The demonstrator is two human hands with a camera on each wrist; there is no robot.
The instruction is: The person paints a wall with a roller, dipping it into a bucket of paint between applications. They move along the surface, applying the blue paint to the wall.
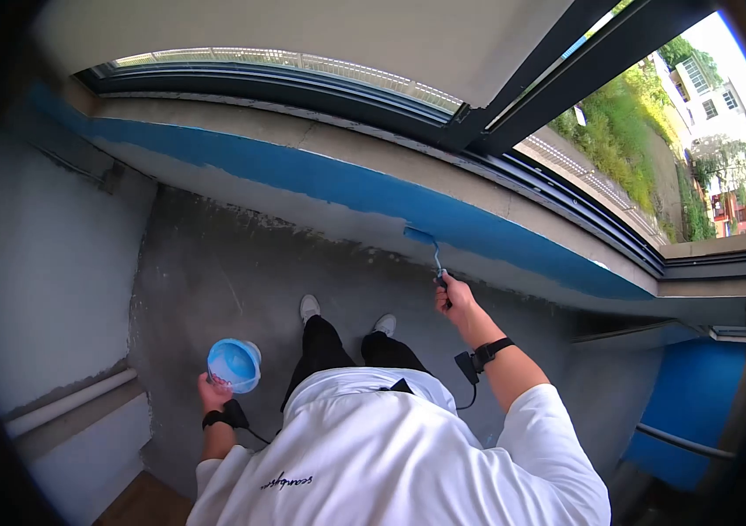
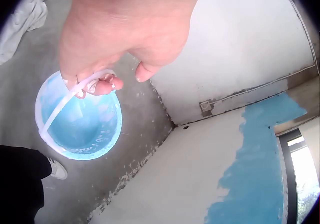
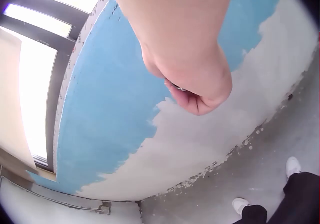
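My right hand [image 1: 454, 298] grips the handle of a small paint roller [image 1: 420, 236], whose blue sleeve lies against the low wall beneath the window. In the right wrist view the curled right hand [image 3: 192, 86] hides most of the roller. Out to the left, my left hand [image 1: 213, 392] carries a paint bucket [image 1: 234, 366] by its handle. The left wrist view shows the fingers of the left hand [image 2: 125, 38] curled round the pale plastic handle [image 2: 65, 101]. Light blue paint coats the inside of the bucket, and white smears mark the fingers.
Blue paint [image 1: 320, 180] covers the upper part of the wall, with a ragged edge over bare white [image 3: 200, 144] below. A window frame [image 1: 347, 92] and ledge run above it. A pipe [image 1: 71, 403] follows the left wall. Grey concrete floor [image 1: 206, 263] lies around the person's shoes [image 1: 310, 307].
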